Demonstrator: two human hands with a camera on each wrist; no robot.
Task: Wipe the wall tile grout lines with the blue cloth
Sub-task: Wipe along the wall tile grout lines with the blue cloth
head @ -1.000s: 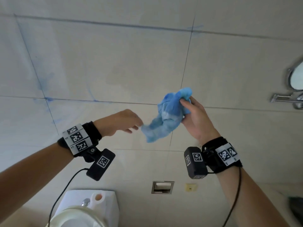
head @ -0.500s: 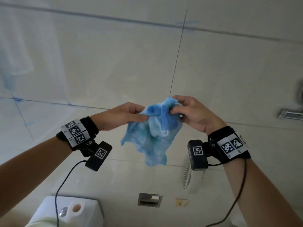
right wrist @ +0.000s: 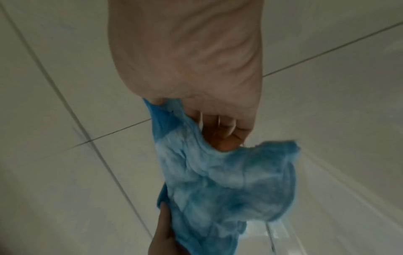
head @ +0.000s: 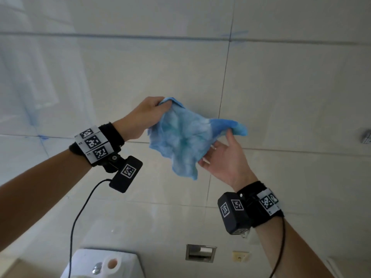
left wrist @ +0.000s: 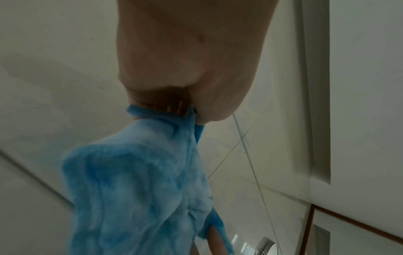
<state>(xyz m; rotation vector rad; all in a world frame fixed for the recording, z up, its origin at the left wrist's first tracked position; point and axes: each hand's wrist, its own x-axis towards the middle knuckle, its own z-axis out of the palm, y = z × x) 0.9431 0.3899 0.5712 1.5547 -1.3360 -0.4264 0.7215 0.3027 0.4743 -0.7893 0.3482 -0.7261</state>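
Observation:
A mottled blue cloth hangs spread between my two hands in front of the pale tiled wall. My left hand pinches its upper left corner; the left wrist view shows the cloth hanging from those fingertips. My right hand, palm up, holds the cloth's right edge with the thumb on top and the fingers underneath; the right wrist view shows the cloth bunched at that hand. A vertical grout line runs down behind the cloth and crosses a horizontal grout line, with blue smears at the crossing.
Below stand a white toilet cistern with a paper roll on it, a recessed metal holder in the wall, and a chrome fitting at the right edge. A black cable hangs from my left wrist.
My left hand took hold of the cloth, then the hands drew apart and spread it out. The left hand rose; the right hand dropped lower and turned palm up.

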